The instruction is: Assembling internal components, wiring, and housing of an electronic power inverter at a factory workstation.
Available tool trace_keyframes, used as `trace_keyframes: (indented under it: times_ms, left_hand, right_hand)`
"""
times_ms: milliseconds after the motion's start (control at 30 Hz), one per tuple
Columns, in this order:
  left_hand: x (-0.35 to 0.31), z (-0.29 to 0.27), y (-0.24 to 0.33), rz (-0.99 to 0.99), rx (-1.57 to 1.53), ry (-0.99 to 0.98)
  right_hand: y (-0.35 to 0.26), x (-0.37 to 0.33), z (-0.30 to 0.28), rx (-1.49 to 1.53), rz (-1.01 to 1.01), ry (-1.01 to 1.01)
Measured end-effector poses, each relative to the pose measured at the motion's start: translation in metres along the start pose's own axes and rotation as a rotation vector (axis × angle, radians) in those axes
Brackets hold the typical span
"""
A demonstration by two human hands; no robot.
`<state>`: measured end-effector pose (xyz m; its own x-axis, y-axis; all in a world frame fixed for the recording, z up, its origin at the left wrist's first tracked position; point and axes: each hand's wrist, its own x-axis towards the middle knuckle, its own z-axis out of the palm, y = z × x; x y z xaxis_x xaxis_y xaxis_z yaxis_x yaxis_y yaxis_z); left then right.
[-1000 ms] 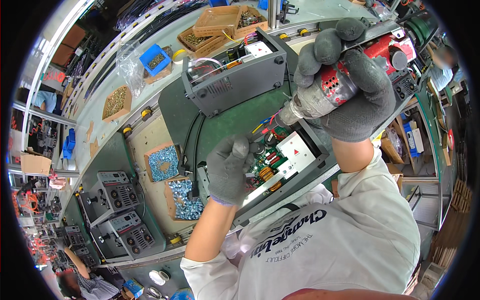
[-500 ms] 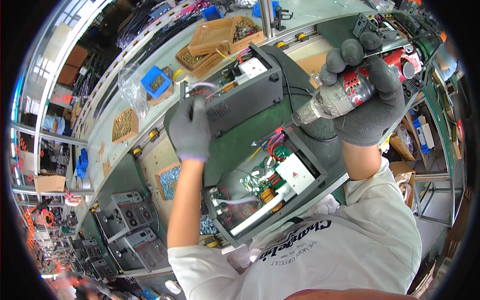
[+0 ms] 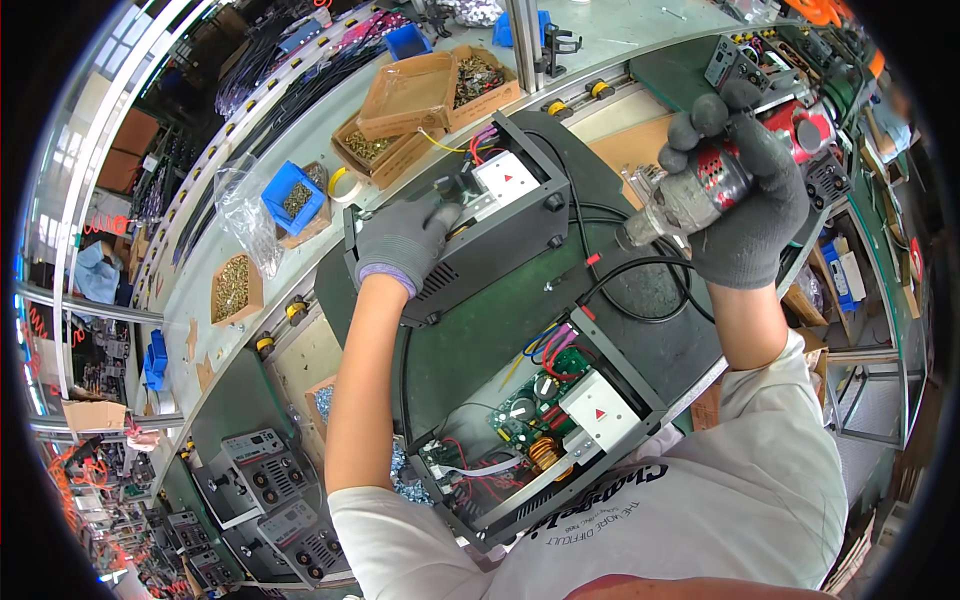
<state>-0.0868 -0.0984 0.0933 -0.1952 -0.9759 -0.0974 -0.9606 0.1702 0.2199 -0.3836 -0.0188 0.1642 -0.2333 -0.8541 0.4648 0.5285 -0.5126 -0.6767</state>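
My left hand (image 3: 410,238), in a grey glove, reaches over the long side of an open grey machine casing (image 3: 500,245) at the far side of the bench. Its fingers are curled inside, and what they grip is hidden. A worn red and grey power drill (image 3: 720,180) is held in my gloved right hand (image 3: 755,205), nose pointing down left above the bench. Nearer me lies a second open casing (image 3: 610,455), showing a green circuit board (image 3: 545,400), a copper coil (image 3: 545,455), a white plate (image 3: 600,410) and coloured wires.
A black cable (image 3: 640,265) loops across the green mat between the casings. Cardboard boxes (image 3: 410,95) and a blue bin (image 3: 292,195) of small hardware line the far side. More machines (image 3: 275,480) stand at lower left. A metal post (image 3: 525,45) rises at the back.
My left hand has moved from the far casing's left end to above its inside. The drill has shifted slightly right. The view has shifted too.
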Motion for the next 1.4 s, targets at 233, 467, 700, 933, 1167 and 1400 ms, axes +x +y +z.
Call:
trace_keyframes:
  times_ms: [233, 467, 700, 933, 1167, 1400]
  left_hand:
    - [-0.008, 0.015, -0.01, 0.03, -0.113, -0.048]
    - [-0.023, 0.027, -0.012, 0.045, -0.171, 0.045]
    - [-0.025, 0.029, -0.011, 0.019, -0.161, 0.052]
    - [-0.019, 0.022, -0.011, 0.0, -0.193, 0.001]
    - [-0.009, 0.021, -0.015, -0.003, -0.218, -0.001]
    - [-0.009, 0.014, -0.015, -0.06, -0.225, -0.018]
  right_hand:
    - [0.049, 0.057, 0.027, -0.232, 0.04, -0.197]
    - [0.088, 0.059, 0.069, -0.243, 0.056, -0.238]
    - [0.093, 0.049, 0.069, -0.354, 0.034, -0.274]
    - [0.094, 0.044, 0.067, -0.178, 0.05, -0.271]
    - [0.111, 0.051, 0.085, -0.269, -0.084, -0.455]
    - [0.132, 0.069, 0.098, -0.643, -0.097, -0.528]
